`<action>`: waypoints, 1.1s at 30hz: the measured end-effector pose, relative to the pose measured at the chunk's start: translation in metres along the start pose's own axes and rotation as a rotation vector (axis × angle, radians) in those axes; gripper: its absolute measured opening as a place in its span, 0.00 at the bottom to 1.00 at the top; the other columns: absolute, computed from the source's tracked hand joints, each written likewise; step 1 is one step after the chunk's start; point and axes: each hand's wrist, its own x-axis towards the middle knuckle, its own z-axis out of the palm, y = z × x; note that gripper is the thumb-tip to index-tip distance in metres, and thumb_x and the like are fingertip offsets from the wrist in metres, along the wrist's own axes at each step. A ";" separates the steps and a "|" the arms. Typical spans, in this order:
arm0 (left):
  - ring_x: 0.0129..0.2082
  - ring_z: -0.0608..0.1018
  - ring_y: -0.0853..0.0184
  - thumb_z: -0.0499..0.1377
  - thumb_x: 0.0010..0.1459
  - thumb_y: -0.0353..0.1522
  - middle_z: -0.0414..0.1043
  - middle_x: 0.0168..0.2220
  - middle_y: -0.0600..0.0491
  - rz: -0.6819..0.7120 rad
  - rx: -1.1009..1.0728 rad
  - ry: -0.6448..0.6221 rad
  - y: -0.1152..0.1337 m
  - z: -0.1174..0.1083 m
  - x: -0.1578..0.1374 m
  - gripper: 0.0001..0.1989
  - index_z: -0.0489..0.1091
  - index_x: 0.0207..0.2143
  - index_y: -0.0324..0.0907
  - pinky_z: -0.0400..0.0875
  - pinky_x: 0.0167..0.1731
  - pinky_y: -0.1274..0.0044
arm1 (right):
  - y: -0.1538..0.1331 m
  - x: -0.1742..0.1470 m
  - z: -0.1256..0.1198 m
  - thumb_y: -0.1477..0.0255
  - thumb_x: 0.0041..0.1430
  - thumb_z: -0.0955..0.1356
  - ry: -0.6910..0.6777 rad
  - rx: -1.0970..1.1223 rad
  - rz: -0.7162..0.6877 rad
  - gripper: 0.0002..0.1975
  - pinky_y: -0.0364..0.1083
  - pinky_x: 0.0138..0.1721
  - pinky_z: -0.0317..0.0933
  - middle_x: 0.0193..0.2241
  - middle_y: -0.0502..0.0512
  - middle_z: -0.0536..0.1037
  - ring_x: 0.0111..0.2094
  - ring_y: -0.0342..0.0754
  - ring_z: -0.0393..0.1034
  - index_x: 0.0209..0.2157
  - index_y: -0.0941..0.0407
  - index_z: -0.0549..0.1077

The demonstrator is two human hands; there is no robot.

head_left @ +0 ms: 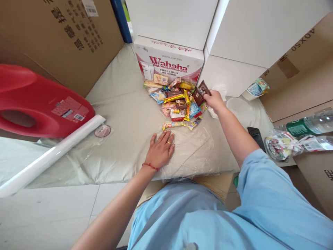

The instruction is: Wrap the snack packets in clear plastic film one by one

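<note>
My right hand (215, 100) is closed on a brown-wrapped snack (204, 88) at the right side of a snack pile; a second brown packet (198, 97) sits close against it, and I cannot tell if it is held too. The pile of wrapped snacks (179, 104) has yellow, blue, red and pink wrappers. Below it, my left hand (161, 147) lies flat with fingers stretched, palm down on the left edge of a clear plastic bag (194, 152). A thin yellow snack stick (173, 125) lies just beyond its fingertips.
A Wahaha water carton (169, 59) stands behind the pile, against white cabinets (174, 21). To the left are a red jug (39, 104), a white roll (54, 156) and a large cardboard box (59, 38). At right lie a black phone (256, 137) and plastic bottles (309, 125).
</note>
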 end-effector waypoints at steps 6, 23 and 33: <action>0.73 0.60 0.54 0.45 0.72 0.38 0.57 0.73 0.44 -0.004 -0.008 0.001 -0.001 0.001 0.000 0.27 0.62 0.69 0.46 0.43 0.71 0.50 | 0.019 -0.083 -0.029 0.63 0.53 0.74 -0.550 0.514 0.155 0.15 0.46 0.33 0.71 0.33 0.55 0.81 0.30 0.46 0.73 0.41 0.54 0.73; 0.72 0.61 0.54 0.44 0.73 0.39 0.58 0.72 0.44 0.001 0.076 -0.006 -0.001 0.002 0.000 0.27 0.62 0.69 0.44 0.47 0.70 0.50 | 0.031 -0.040 0.001 0.76 0.56 0.68 -0.523 -0.464 -0.630 0.25 0.56 0.58 0.59 0.53 0.64 0.77 0.54 0.60 0.68 0.56 0.57 0.76; 0.72 0.61 0.54 0.45 0.72 0.39 0.58 0.72 0.44 0.001 0.069 0.006 0.000 0.002 0.000 0.27 0.63 0.69 0.44 0.48 0.70 0.50 | 0.033 -0.033 -0.007 0.67 0.58 0.71 -0.557 -0.606 -0.727 0.19 0.55 0.55 0.57 0.44 0.62 0.76 0.50 0.60 0.66 0.51 0.56 0.79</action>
